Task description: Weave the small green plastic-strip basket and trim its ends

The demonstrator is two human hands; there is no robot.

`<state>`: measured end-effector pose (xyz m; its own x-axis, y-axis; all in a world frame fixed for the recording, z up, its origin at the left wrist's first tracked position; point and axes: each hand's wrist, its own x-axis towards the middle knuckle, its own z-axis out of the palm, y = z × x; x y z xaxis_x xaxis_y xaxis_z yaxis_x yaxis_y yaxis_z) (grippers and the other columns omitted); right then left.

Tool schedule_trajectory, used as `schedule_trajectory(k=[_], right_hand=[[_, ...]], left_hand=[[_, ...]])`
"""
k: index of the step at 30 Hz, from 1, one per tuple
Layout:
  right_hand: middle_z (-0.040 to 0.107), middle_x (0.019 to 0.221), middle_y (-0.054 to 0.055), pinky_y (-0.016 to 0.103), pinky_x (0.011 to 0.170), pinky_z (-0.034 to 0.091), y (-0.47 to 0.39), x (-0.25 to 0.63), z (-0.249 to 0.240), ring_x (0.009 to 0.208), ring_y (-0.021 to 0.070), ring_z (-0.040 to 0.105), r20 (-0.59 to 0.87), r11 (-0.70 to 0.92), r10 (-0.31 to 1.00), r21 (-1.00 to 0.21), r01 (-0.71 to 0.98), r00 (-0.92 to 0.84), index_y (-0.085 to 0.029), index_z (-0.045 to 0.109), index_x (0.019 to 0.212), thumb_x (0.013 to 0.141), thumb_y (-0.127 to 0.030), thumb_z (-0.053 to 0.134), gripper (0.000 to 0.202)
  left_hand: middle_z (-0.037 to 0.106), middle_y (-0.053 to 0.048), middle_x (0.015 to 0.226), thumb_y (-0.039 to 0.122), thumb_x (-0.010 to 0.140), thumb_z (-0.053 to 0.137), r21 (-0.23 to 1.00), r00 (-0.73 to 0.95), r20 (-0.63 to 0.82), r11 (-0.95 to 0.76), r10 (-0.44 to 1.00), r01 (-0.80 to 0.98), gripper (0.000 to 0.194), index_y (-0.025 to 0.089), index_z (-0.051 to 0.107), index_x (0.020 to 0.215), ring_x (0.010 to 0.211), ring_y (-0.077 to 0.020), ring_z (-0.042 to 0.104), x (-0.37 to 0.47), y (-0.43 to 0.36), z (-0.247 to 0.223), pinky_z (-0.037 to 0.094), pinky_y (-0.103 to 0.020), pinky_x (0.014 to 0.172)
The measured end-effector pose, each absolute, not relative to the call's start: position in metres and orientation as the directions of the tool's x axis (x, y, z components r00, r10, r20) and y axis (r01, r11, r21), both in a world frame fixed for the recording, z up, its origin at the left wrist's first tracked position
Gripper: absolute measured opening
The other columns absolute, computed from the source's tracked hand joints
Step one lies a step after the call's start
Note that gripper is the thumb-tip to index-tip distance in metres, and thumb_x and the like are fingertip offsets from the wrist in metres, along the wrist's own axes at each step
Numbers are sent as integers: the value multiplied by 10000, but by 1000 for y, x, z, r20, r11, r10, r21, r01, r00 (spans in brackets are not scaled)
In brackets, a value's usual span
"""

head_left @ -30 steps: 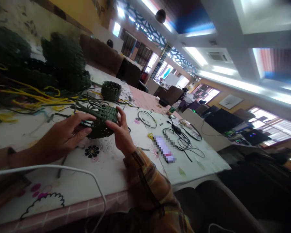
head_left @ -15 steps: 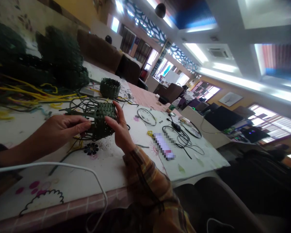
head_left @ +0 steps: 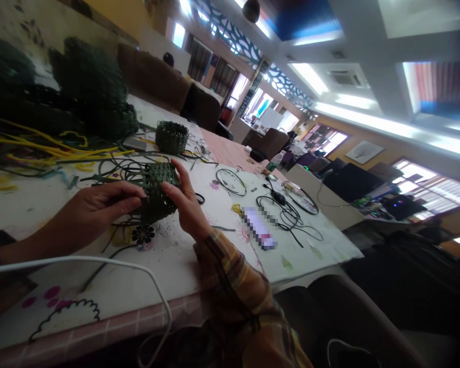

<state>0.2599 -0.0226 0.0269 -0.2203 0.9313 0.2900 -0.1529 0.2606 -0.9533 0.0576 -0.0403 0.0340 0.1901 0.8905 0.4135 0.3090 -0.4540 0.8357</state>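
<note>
A small dark green woven basket (head_left: 159, 191) is held on its side above the table, with loose strips fanning out from its left end. My right hand (head_left: 187, 202) grips its right side, thumb on the near face and fingers behind the far edge. At the left end, my left hand (head_left: 105, 204) pinches thumb and index finger together at the strips beside the weave; the strip between the fingertips is mostly hidden. Below the basket a dark flower shape (head_left: 143, 234) shows on the tablecloth (head_left: 168, 271).
Another green basket (head_left: 171, 137) stands behind. Yellow strips (head_left: 53, 149) and big dark green woven pieces (head_left: 95, 76) are at the left. Coiled dark strips (head_left: 287, 212) and a blurred-out phone-like object (head_left: 258, 228) lie right. A white cable (head_left: 99, 259) crosses the front.
Both hands and the basket have shifted slightly left. The left fingertips now sit closer against the weave. The whole view has moved a little.
</note>
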Motion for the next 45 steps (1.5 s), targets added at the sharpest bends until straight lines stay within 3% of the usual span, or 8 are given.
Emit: schedule_trajectory(k=[4,9,14,21,32,37,41,45], right_hand=[[498,1576,36,447,1249,408,-28,256,24,1450,230,500,343,363,910,-930,51,-235,-331,349,1600,956,-603,603,744],[507,1575,47,453,1294,293,-19,274,34,1484,240,421,523,539,835,-708,456,-174,-328,514,1505,1061,-521,449,489],[644,1307,158,427,1108,447,9,321,38,1254,291,577,134,168,981,-212,963,-141,-191,645,1392,1027,-308,517,404],[655,1284,158,380,973,483,17,319,11,1167,298,644,-12,234,972,-96,967,-236,-261,612,1461,944,-210,561,521],[662,1242,116,311,914,498,17,326,19,1087,239,666,14,187,982,-196,963,-188,-256,586,1428,876,-229,622,554],[714,1181,183,408,951,523,17,332,18,1127,324,679,-29,109,992,-274,955,-122,-184,694,1295,820,-205,722,477],[753,926,136,419,872,577,17,332,21,979,304,726,-42,74,994,-445,893,-103,-156,762,1026,778,-145,722,251],[744,918,62,341,746,620,14,325,28,810,188,735,16,131,982,-777,615,-189,-161,612,1351,904,-299,601,468]], left_hand=[[708,2,756,589,775,636,798,151,438,-461,886,388,331,271,725,806,688,-200,607,61,-43,36,538,-294,661],[732,-1,754,619,730,631,815,74,394,-386,916,433,368,269,725,790,681,-212,618,59,-40,32,496,-307,643],[737,-1,761,644,736,628,804,59,385,-366,921,469,396,270,732,816,680,-215,620,56,-37,27,463,-313,634],[723,14,739,582,759,658,792,62,445,-425,893,437,332,259,725,783,663,-187,600,55,-40,30,489,-287,675],[741,-12,813,557,777,659,786,46,475,-448,879,427,326,239,721,811,722,-188,607,51,-30,23,520,-291,759],[732,-16,805,566,768,654,790,27,468,-432,883,435,340,234,707,815,713,-186,598,47,-23,22,511,-281,721],[725,-8,791,571,761,649,797,-16,460,-404,888,448,353,227,698,825,688,-173,574,43,-17,20,504,-284,739],[732,-9,826,568,766,649,814,-36,447,-390,894,430,366,216,695,856,717,-172,578,40,-12,20,492,-285,751]])
